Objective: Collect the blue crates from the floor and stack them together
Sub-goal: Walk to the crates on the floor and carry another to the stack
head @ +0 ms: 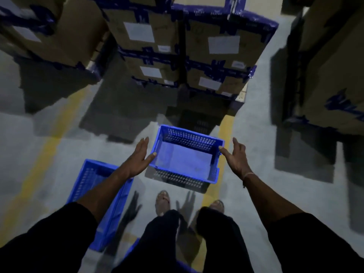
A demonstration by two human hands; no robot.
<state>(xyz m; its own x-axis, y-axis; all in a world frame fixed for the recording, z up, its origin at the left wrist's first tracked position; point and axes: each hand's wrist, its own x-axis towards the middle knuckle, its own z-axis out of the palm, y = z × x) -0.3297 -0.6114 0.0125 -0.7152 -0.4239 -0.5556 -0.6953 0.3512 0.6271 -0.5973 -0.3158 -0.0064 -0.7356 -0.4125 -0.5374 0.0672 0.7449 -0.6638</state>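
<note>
Warehouse floor (pixel 59 138): I am bracketing the crate (pixel 186 156), left hand (pixel 138 159) and right hand (pixel 235 157) spread wide, gripping nothing; an uneven grasp could tip it.

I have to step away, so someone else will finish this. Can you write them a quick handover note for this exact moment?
Left hand: open, thumb at the left rim of the blue crate ahead, not gripping.
Right hand: open, thumb at that crate's right rim, not gripping.
That crate stands upright and empty on the floor in front of the feet.
A second blue crate sits on the floor under the left arm.
Done: no stack in view.
Left: grip the front crate, lift it, stack the crates together.
</note>
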